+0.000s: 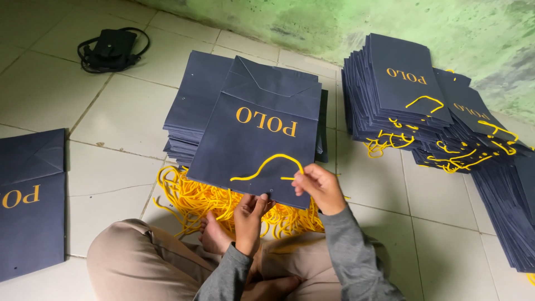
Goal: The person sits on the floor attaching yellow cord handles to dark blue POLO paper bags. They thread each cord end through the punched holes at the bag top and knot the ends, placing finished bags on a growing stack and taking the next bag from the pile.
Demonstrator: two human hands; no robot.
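Person is sitting cross-legged on the tiled floor point(111, 122), holding a flat navy paper bag point(256, 145) with gold lettering, tilted up over the lap. Left hand point(249, 216) is pinching the bag's bottom edge near a punched hole, fingers closed on the paper. Right hand point(319, 187) is at the same edge, just right of the left, fingertips closed on the end of a yellow cord handle point(268, 166) that is looping across the bag's face. Under the bag a loose heap of yellow cords point(189, 198) is lying on the floor. Behind the bag a stack of unstrung navy bags point(192, 106) is sitting. Right of the bag, well apart, finished bags with cords point(423, 106) are piling against the green wall point(401, 22). Left of the bag another navy bag point(30, 200) is lying flat; far left behind, a black pouch with cable point(111, 49).
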